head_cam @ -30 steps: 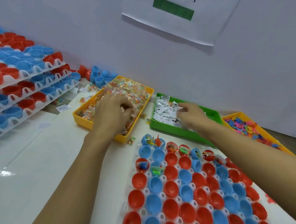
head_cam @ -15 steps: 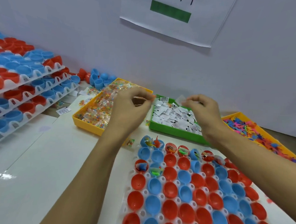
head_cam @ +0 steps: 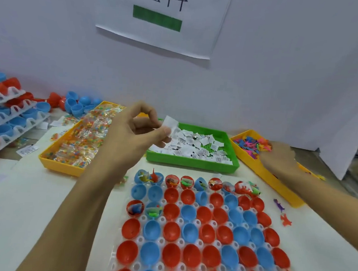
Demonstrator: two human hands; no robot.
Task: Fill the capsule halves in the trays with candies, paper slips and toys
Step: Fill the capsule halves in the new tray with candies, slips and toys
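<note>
While your left hand [head_cam: 136,132] hovered above the bins at about 11 o'clock of the capsule tray [head_cam: 190,244], its thumb and fingers pinched a white paper slip [head_cam: 170,124], held up clear of the green bin [head_cam: 193,162] of slips just beyond it. You had your right hand [head_cam: 277,157] reaching into the yellow toy bin [head_cam: 276,181] at 2 o'clock; its fingers were buried among the coloured toys [head_cam: 251,145], so I could not tell whether they had closed on one.

Most capsule halves [head_cam: 169,231] sat bare in the tray. Only the far row at 12 o'clock and two cups on the left side, third row back, carried candy, paper and toys. The candy bin [head_cam: 61,166] lay at 10 o'clock, touched by neither hand.

By my reading you were in the gathering step, collecting one set of fillings for the next empty cup, probably in the second row. The next move called for lifting a single toy without dragging neighbours over the rim; two strays already lay on the table [head_cam: 22,209] at 3 o'clock. Then both hands had to come down over one cup and release.
</note>
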